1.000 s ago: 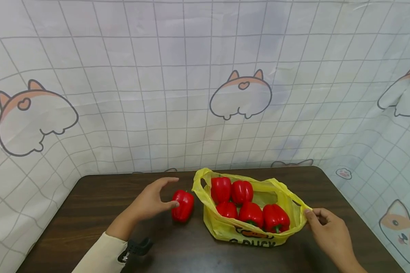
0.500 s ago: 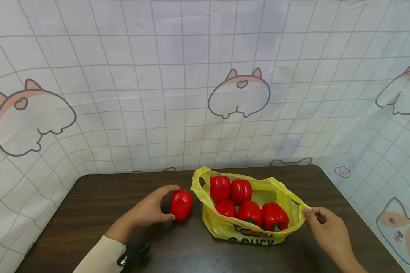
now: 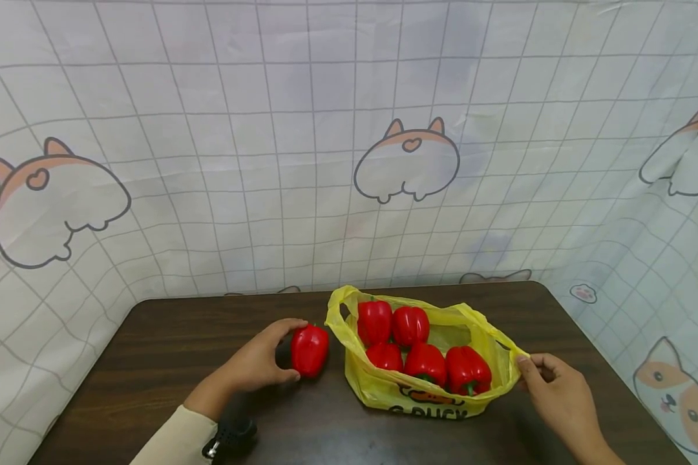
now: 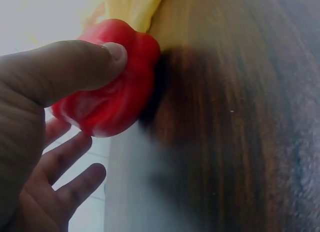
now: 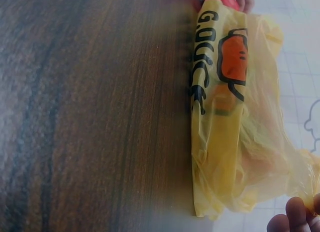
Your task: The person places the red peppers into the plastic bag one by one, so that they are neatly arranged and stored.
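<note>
Left of the bag, my left hand (image 3: 256,361) grips a loose red bell pepper (image 3: 310,351) between thumb and fingers. In the left wrist view the thumb lies over the bell pepper (image 4: 132,87), with the fingers behind it. A yellow plastic bag (image 3: 372,391) stands with its mouth spread, its front printed with black letters and an orange bill. Inside it lie several red bell peppers (image 3: 468,369). At the bag's right end, my right hand (image 3: 564,397) pinches the handle; its fingertips (image 5: 295,212) show at the lower right of the right wrist view.
Everything rests on a dark wood-grain table (image 3: 169,349) with rounded back corners. Behind and to the right hangs a white grid cloth (image 3: 256,194) with cartoon corgis. A black strap (image 3: 235,436) is on the left wrist below a cream sleeve.
My left hand has come in from the left and closed its thumb and fingers on the loose bell pepper. The right hand keeps its hold on the bag in the same place.
</note>
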Available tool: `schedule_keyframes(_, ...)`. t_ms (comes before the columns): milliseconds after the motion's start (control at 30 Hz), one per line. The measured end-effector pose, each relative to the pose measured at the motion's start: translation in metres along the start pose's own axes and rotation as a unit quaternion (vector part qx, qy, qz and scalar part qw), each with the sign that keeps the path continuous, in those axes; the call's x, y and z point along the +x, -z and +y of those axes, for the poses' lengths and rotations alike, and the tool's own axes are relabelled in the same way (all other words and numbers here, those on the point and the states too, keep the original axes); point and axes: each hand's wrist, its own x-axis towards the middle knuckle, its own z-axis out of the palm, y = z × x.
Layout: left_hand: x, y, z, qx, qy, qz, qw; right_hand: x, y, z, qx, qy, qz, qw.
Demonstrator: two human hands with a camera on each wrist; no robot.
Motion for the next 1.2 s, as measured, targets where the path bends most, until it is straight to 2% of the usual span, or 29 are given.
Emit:
schedule_keyframes(367,-0.002,-0.003,0.001,-0.001,0.036,0.027,0.9990,0.000,0.001,0.001,-0.001,0.002,-0.006,1.000)
schedule_keyframes(533,-0.005,0.009,0.009,-0.019,0.033,0.054,0.9978,0.000,0.001,0.002,0.002,-0.001,-0.004,1.000)
schedule_keyframes(833,-0.004,0.035,0.025,-0.019,0.013,0.101,0.9946,0.001,0.001,0.002,0.001,0.007,-0.003,1.000)
schedule_keyframes(1200,0.000,0.054,0.043,-0.007,0.020,0.106,0.9941,0.001,0.001,0.002,0.000,0.007,-0.003,1.000)
